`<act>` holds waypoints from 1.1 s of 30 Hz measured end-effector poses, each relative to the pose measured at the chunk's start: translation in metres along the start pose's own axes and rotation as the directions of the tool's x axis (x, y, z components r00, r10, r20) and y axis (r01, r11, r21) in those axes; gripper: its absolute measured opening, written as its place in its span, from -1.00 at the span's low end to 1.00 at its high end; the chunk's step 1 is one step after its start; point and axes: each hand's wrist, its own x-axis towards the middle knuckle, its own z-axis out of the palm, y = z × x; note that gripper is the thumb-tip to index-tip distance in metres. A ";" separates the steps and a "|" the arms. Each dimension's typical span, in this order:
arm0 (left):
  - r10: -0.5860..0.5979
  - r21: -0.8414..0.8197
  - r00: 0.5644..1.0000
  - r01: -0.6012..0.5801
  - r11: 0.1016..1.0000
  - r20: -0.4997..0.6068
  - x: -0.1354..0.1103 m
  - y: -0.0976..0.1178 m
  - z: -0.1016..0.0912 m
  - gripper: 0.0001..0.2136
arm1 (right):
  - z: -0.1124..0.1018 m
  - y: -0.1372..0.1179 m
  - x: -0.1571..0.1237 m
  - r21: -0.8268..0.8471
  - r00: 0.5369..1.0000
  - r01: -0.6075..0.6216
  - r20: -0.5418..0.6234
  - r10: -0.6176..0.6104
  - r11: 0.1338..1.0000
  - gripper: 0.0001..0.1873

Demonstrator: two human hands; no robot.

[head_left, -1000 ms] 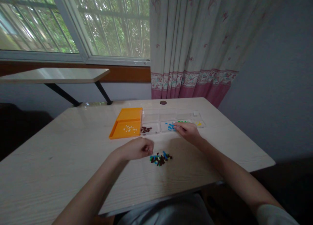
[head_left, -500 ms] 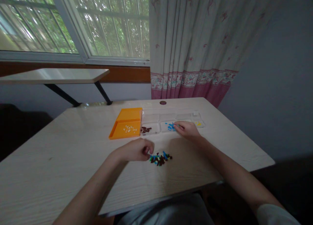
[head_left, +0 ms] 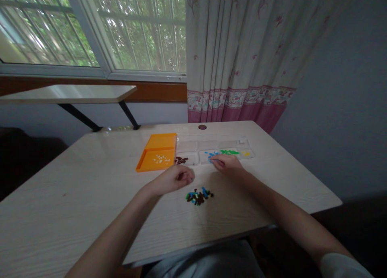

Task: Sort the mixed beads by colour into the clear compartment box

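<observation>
My left hand (head_left: 177, 179) hovers just beyond a mixed pile of small brown, blue and green pieces (head_left: 199, 196), its fingers curled together. Whatever it may pinch is too small to see. My right hand (head_left: 227, 164) is at the near edge of the clear compartment tray (head_left: 195, 158), with thumb and fingers pressed together beside the small blue pieces (head_left: 211, 154). I cannot make out what lies between those fingertips. Green pieces (head_left: 229, 152) show in the tray just past this hand, and yellow pieces (head_left: 246, 153) are at its right end. Brown pieces (head_left: 181, 160) occupy the left compartment.
An orange tray (head_left: 160, 141) holding small white pieces (head_left: 161, 159) adjoins the clear tray on the left. A raised shelf (head_left: 90, 92) on black legs stands at the table's back left. Behind the table (head_left: 90, 197) are a curtain (head_left: 229, 68) and a barred window.
My left hand has risen away from the pile towards the trays. My right hand has drawn slightly nearer and left, uncovering the green pieces.
</observation>
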 end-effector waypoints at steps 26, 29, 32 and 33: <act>-0.008 -0.078 0.974 -0.010 0.997 -0.227 0.013 0.005 0.020 -0.69 | 0.021 -0.037 -0.013 -0.042 0.957 0.276 -0.078 -0.278 0.960 -0.82; -0.010 -0.061 0.975 -0.004 0.998 -0.222 0.012 0.006 0.018 -0.70 | 0.017 -0.037 -0.011 -0.027 0.960 0.269 -0.072 -0.270 0.963 -0.80; -0.002 -0.033 0.984 -0.004 0.999 -0.178 0.010 0.003 0.016 -0.71 | 0.010 -0.033 -0.008 0.004 0.968 0.233 -0.090 -0.232 0.972 -0.76; 0.002 -0.019 0.990 -0.004 1.000 -0.143 0.010 0.001 0.016 -0.72 | 0.007 -0.030 -0.007 0.008 0.970 0.216 -0.115 -0.214 0.976 -0.76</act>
